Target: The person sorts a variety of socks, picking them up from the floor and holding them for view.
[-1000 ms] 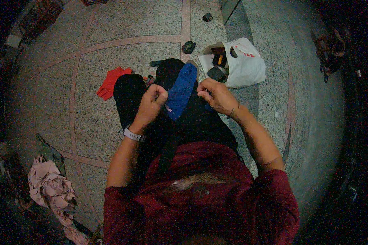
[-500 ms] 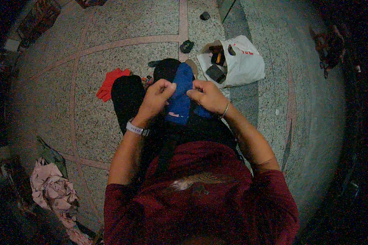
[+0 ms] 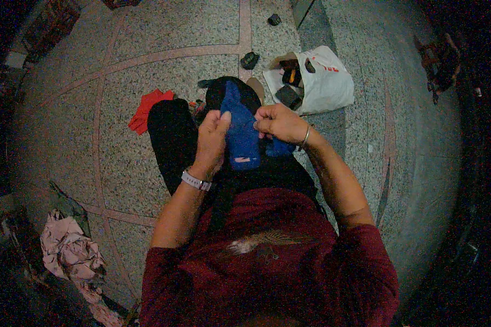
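A blue sock (image 3: 242, 133) with a small pale mark near its lower end lies over my dark-trousered lap. Along its left edge, my left hand (image 3: 210, 140) pinches the cloth between thumb and fingers. My right hand (image 3: 282, 124) grips the opposite edge, fingertips pressed together. Under my right wrist, another piece of blue cloth (image 3: 281, 147) shows on my thigh, partly hidden by the hand. The far end of the held sock narrows and points away from me.
A white plastic bag (image 3: 328, 82) with dark items inside lies right of my knees. Red cloth (image 3: 147, 111) rests on the floor at left. Two dark bundles, one nearer (image 3: 249, 60) and one farther (image 3: 274, 20), lie ahead. Crumpled pinkish cloth (image 3: 71, 245) is at lower left.
The sock has turned, its far end swinging left and its near end right. My left hand has shifted slightly down and right; my right hand has rolled over, still gripping the edge.
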{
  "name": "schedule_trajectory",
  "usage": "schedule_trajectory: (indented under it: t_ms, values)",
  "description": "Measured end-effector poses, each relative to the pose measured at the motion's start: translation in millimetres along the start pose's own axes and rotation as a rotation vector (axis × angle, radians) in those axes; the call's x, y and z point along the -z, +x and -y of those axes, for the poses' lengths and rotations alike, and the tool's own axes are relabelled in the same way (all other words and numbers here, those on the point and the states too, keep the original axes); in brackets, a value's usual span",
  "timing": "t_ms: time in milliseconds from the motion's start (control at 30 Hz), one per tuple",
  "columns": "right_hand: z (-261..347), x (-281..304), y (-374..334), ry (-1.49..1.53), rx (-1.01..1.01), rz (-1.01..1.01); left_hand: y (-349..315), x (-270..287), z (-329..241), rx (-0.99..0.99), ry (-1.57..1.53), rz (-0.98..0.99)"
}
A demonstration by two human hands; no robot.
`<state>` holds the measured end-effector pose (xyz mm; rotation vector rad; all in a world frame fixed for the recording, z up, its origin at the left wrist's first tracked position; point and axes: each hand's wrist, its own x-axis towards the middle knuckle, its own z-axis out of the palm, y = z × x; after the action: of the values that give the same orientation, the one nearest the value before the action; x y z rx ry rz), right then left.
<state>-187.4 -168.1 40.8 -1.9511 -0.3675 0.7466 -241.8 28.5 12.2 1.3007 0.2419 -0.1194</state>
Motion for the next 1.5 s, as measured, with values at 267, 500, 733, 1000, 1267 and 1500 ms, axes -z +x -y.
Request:
schedule_trajectory:
  t_ms: [267,500,733,1000,1267,1500]
  values:
    - [14,-14,21,-0.264,0.023,-0.338,1,-4,10,-0.089,0.244,-0.065]
    - [2,-23,16,-0.29,0.118,-0.42,0,7,19,-0.005,0.199,-0.062]
    - [16,-34,11,-0.482,0.279,-0.482,24,8,-5,-0.277,0.354,0.007]
    - [26,-28,14,-0.069,0.165,-0.368,22,19,-7,0.066,-0.071,0.003]
    - [33,-32,20,-0.182,0.18,-0.457,12,7,-14,0.074,-0.439,0.111]
    - [18,-31,27,-0.008,0.185,-0.426,11,2,-16,0.067,-0.458,0.077]
